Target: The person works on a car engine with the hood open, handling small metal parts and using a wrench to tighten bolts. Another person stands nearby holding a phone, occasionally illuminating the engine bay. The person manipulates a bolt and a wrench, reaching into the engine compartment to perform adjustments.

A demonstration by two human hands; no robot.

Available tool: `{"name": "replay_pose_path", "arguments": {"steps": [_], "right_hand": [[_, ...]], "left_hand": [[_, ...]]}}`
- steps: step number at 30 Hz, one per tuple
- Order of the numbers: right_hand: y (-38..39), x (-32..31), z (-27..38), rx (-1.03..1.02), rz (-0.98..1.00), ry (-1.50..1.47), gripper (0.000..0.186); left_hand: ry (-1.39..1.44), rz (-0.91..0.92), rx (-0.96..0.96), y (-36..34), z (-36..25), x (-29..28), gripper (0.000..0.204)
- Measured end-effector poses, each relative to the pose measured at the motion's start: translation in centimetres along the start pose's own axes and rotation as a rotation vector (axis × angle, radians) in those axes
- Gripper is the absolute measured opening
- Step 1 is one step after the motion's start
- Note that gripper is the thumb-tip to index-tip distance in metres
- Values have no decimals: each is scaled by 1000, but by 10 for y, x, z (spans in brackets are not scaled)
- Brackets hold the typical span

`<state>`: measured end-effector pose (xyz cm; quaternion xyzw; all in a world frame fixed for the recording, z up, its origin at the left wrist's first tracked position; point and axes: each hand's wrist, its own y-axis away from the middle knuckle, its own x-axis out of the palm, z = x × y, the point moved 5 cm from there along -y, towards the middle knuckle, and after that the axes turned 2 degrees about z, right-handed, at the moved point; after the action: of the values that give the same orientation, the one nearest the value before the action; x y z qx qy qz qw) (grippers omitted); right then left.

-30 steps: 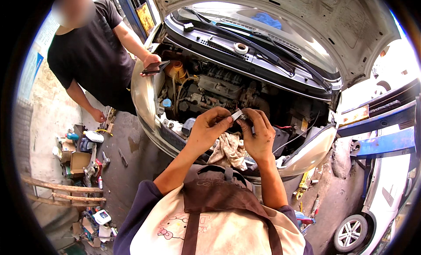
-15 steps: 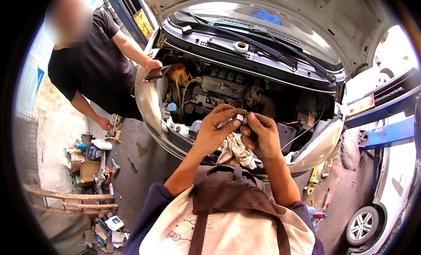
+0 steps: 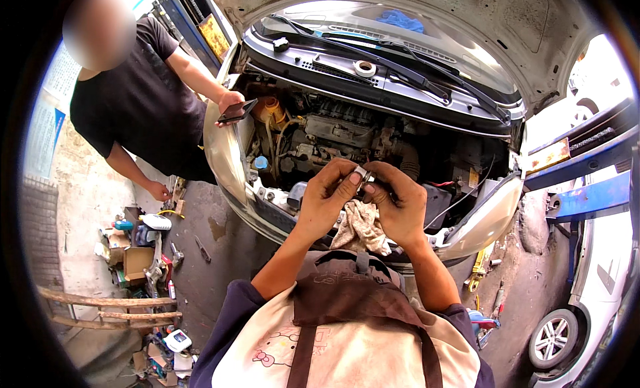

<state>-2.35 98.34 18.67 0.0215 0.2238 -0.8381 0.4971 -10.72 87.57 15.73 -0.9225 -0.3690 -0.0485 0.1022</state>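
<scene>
Between my two hands is a small silvery metal part (image 3: 363,175), with flat faces like a nut or fitting; its exact kind is too small to tell. My left hand (image 3: 331,191) pinches it with thumb and fingers from the left. From the right, the thumb and fingers of my right hand (image 3: 400,200) close on it too, hiding much of it. Just below the hands a stained, light-coloured rag (image 3: 361,229) lies over the car's front edge. Beyond them lies the engine (image 3: 337,131) in the bay.
The raised bonnet (image 3: 480,28) arches overhead. A roll of tape (image 3: 365,69) sits below the windscreen. At the left a person in black (image 3: 140,101) holds a phone (image 3: 237,111). A blue lift arm (image 3: 590,200) stands at right; boxes and tools (image 3: 139,261) litter the left floor.
The metal part has turned between my fingers, and my right fingers have curled in behind it. My left thumb has shifted slightly up. The other person is nearly still.
</scene>
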Motion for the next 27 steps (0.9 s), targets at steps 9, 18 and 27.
{"name": "replay_pose_path", "arguments": {"steps": [9,18,27], "right_hand": [[3,6,-22,324,-4,-708,22],[-3,-7,-3,-57,-145,133,26],[-11,-6,-2,-244,-20,349,29]], "left_hand": [[104,-16,-36,1,-2,6,24],[183,33,-159,-8,10,2,24],[279,-4,-270,-11,25,-7,25]]}}
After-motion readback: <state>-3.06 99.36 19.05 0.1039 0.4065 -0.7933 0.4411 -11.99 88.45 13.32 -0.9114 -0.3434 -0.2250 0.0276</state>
